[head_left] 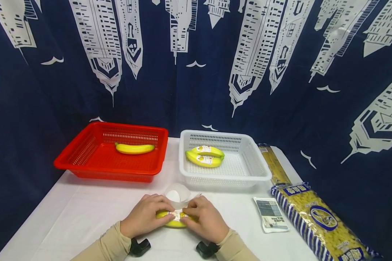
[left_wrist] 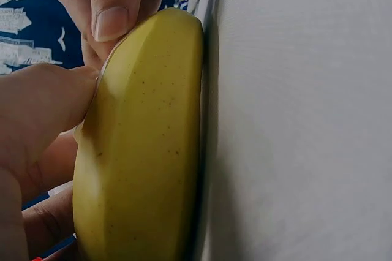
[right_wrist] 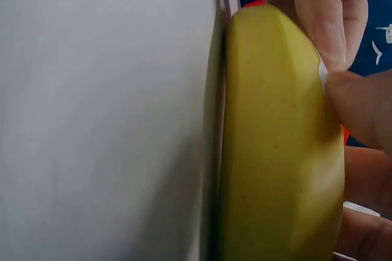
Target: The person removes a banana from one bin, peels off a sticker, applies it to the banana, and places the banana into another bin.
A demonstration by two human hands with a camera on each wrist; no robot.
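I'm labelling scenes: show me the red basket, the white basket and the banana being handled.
Red basket [head_left: 107, 171], head view, front rim.
White basket [head_left: 225, 178], head view, front rim.
Handled banana [left_wrist: 150, 132], left wrist view, side.

2 opposed wrist close-ups of 1 banana [left_wrist: 144, 138]

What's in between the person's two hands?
Between the left hand and the right hand is a yellow banana with a white label; a pale, see-through thing sits just beyond it. The head view shows this.

Yellow banana [head_left: 175, 223], white-labelled, crosswise on table [head_left: 85, 214]
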